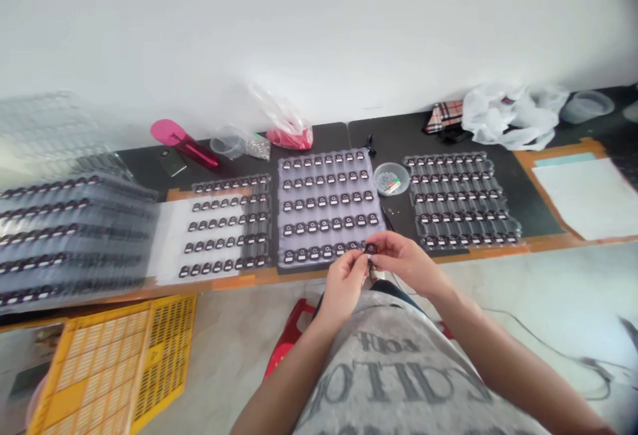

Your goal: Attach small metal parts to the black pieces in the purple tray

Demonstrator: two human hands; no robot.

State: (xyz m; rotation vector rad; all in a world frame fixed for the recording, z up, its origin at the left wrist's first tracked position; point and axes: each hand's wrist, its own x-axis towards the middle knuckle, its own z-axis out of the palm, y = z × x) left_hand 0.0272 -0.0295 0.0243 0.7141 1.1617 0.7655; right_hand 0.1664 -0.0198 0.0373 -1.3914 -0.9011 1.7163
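Both hands meet at the table's front edge, by the lower right corner of the middle tray (pixel 326 169). My left hand (pixel 346 279) is closed, its fingertips pinching a small black part (pixel 371 248). From the other side my right hand (pixel 403 259) grips the same part between thumb and fingers. Rows of similar black parts with white labels fill the middle tray. A clear tray (pixel 451 186) to the right and another (pixel 256 222) to the left hold more rows. Right of the middle tray stands a round clear bowl (pixel 391 179) of small pieces.
Stacked trays (pixel 114 236) stand at the far left, above a yellow crate (pixel 164 348). A pink object (pixel 184 143), a bag with red contents (pixel 292 136) and white plastic bags (pixel 513 116) lie along the wall. A red stool (pixel 289 339) is below the table.
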